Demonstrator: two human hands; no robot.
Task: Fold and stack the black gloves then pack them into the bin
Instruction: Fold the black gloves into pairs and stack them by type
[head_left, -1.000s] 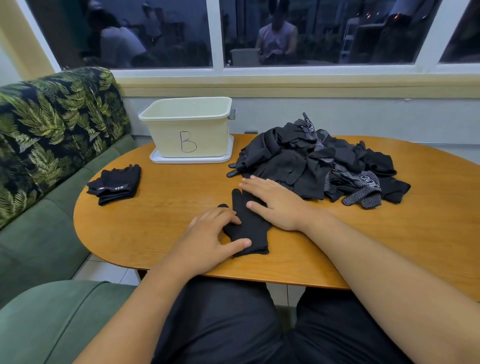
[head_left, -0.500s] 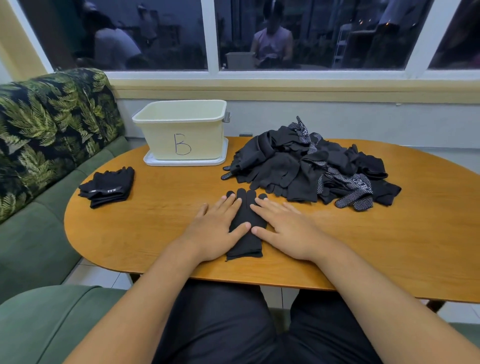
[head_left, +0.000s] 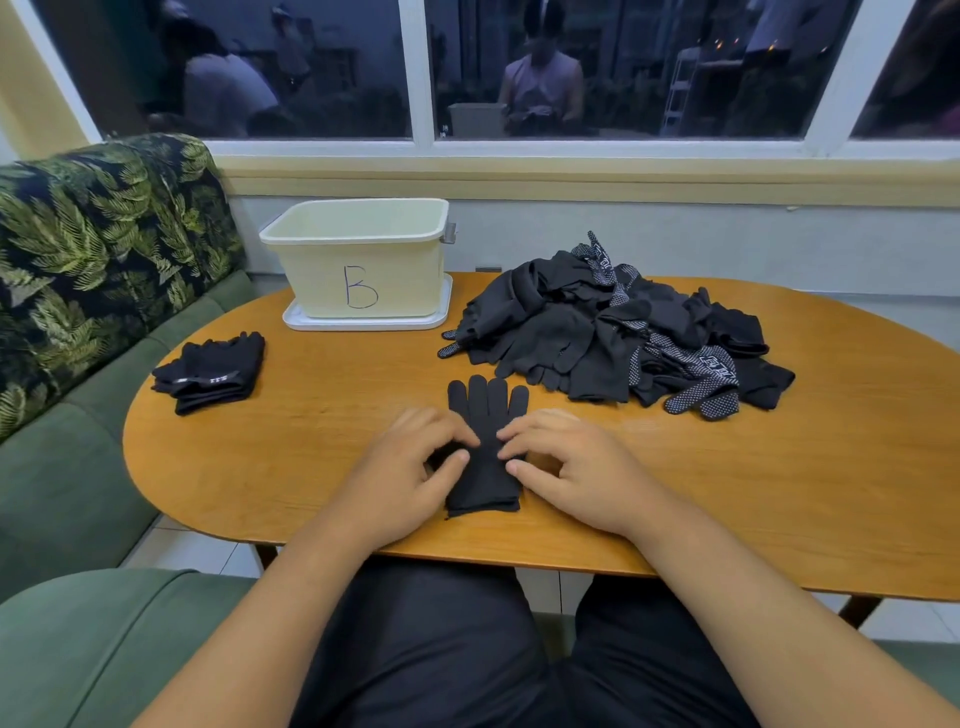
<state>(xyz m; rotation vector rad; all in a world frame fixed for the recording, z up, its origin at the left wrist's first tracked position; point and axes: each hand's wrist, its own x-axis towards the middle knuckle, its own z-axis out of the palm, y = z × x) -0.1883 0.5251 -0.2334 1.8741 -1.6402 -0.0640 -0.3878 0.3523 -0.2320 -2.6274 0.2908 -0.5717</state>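
Note:
A black glove (head_left: 488, 410) lies flat on the wooden table (head_left: 779, 493) in front of me, its fingers pointing away. My left hand (head_left: 410, 467) is at the glove's left edge and my right hand (head_left: 576, 467) at its right edge. On both hands the fingers are curled, and fingertips and thumbs pinch the fabric around the palm. A loose pile of black gloves (head_left: 597, 327), some with white dots, sits behind it to the right. A small stack of folded gloves (head_left: 213, 371) rests at the table's left end. The cream bin (head_left: 358, 260) marked "B" stands at the back left.
The bin stands on a white lid (head_left: 363, 322). A green sofa with a leaf-print backrest (head_left: 78, 260) runs along the left side. Behind the table are a wall and a window with reflections of people.
My hands went from lying flat on the glove to curling at its two sides. More of the glove's fingers now show beyond my hands.

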